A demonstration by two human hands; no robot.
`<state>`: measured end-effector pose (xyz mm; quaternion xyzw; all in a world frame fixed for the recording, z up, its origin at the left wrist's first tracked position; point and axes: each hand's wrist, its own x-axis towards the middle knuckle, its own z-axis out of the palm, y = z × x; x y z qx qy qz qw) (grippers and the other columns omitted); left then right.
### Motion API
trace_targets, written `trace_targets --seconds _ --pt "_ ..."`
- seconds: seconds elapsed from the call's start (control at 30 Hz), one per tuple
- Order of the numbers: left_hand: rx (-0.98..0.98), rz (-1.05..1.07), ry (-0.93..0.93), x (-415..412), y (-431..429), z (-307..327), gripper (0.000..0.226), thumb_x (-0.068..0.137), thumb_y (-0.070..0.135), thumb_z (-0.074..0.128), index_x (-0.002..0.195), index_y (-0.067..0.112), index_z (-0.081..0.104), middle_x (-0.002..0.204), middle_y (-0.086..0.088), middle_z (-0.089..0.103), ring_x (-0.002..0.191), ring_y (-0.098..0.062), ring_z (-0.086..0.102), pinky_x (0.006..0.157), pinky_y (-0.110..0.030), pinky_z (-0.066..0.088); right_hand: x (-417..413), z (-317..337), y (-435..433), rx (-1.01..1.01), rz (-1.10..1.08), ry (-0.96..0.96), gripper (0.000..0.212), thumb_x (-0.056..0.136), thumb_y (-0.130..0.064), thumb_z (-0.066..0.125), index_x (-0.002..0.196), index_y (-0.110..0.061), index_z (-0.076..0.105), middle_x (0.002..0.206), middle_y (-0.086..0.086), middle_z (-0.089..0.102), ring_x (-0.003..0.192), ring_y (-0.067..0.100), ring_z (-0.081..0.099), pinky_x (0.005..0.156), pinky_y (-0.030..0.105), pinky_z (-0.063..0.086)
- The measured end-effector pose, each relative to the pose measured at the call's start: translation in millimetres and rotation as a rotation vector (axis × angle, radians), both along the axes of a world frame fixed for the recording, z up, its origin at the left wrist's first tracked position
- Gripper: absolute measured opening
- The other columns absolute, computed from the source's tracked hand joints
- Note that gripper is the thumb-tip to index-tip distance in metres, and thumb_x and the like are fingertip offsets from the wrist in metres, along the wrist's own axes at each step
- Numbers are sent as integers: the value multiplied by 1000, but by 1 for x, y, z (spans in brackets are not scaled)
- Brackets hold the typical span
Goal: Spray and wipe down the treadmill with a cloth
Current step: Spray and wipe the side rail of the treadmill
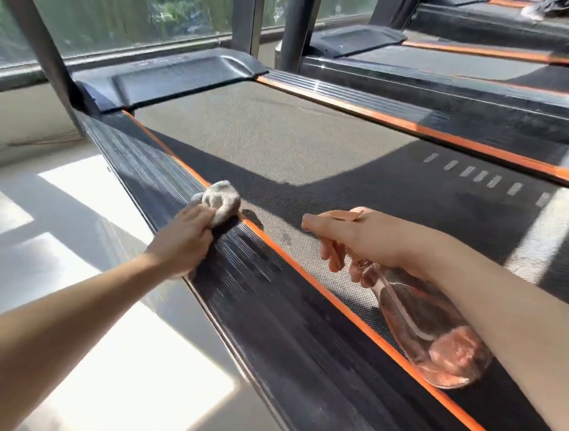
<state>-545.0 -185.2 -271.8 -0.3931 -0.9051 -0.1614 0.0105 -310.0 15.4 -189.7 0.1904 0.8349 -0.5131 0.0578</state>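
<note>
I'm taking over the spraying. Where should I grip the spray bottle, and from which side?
Grip the spray bottle at its narrow neck, from above, as the right hand does: the body swells wide below and hangs tilted, likely too broad to clasp.

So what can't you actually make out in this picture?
Head view:
- Spray bottle trigger: hidden behind the right hand.
- Rail under the cloth: hidden by it and the left hand.
- Belt markings: too small to read.
- Person on the far treadmill: cut off by the top edge, only a shoe.
</note>
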Motion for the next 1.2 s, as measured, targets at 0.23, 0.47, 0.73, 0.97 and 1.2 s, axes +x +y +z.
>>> trace_targets --seconds 0.23,0.47,0.73,0.97,1.2 --pt "20 -196 61 27 6 -3 47 101 16 39 148 11 39 156 -7 35 146 -17 23 105 -6 -6 -21 -3 -13 201 -30 20 59 88 -69 50 72 -13 57 63 5 56 48 20 48 45 27 43" --pt "-49 -181 61 41 12 3 49 103 24 35 151 14 32 158 -6 29 148 -17 17 111 -14 1 -20 -15 6 33 -140 15 50 88 -68 53 76 -21 61 77 5 57 60 17 55 55 33 54" --pt "-58 -633 26 96 55 14 41 102 22 40 141 16 51 148 -3 47 137 -8 29 113 -7 4 -22 -20 28 69 -253 14 63 88 -69 50 91 -8 65 67 8 62 53 26 60 53 35 50" --pt "-233 -808 -21 162 118 12 33 97 16 44 126 13 59 130 -4 57 123 -23 47 92 -26 36 -5 -11 27 246 -260 24 54 94 -64 43 77 -16 61 72 8 66 65 22 62 69 38 53" --pt "-251 -499 56 101 103 12 57 85 6 52 138 28 53 145 0 41 129 -23 47 104 -36 42 13 -14 31 225 -306 40 56 95 -60 48 98 -7 67 68 10 64 52 21 62 51 31 51"
